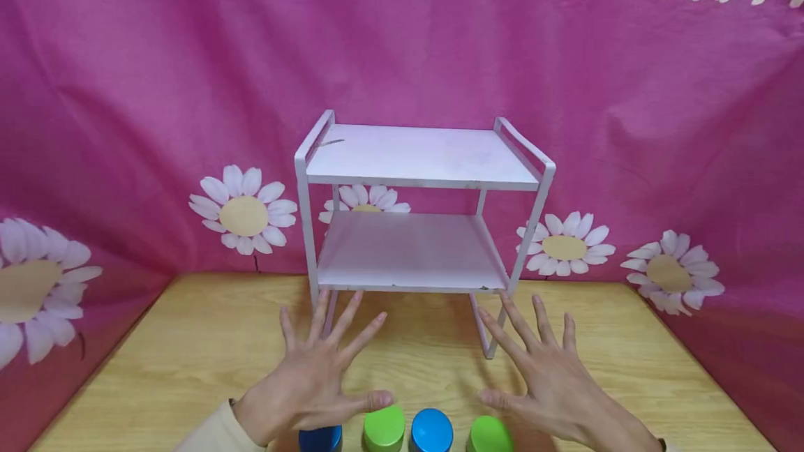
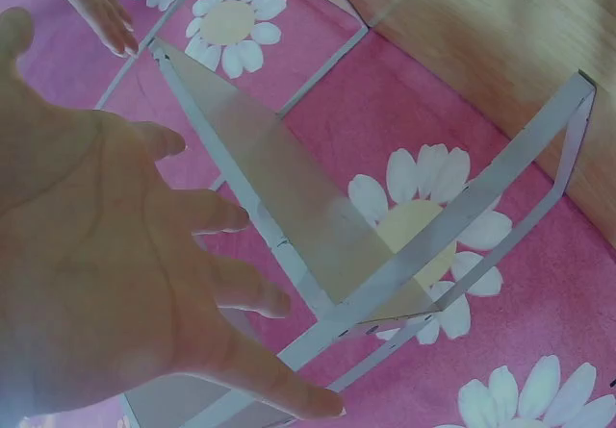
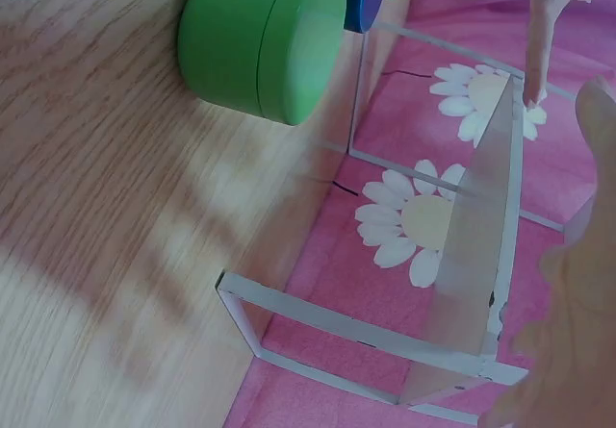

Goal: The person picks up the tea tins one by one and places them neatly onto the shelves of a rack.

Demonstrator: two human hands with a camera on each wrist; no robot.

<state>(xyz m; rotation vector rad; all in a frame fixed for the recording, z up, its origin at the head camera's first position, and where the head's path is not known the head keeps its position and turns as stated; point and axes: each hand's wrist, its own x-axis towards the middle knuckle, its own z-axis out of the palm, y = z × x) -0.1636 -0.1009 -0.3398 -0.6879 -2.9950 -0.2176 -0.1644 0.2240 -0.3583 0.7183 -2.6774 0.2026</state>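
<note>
Both hands hover over the table with their fingers spread and nothing in them. My left hand (image 1: 310,375) is at the left front, its thumb just above a green-lidded round tin (image 1: 384,427). Partly under that hand is a dark blue tin (image 1: 321,439). My right hand (image 1: 553,375) is at the right, near another green tin (image 1: 490,434). Between the hands stands a blue-lidded tin (image 1: 432,430). Behind them rises a white two-tier shelf (image 1: 414,250). In the right wrist view a green tin (image 3: 260,43) shows its lid seam.
The shelf stands on a light wood table (image 1: 207,340), close to a pink curtain (image 1: 402,33) printed with white daisies. Low raised rails (image 1: 526,139) edge the shelf's upper tier on both sides. The curtain also hangs along the table's left and right edges.
</note>
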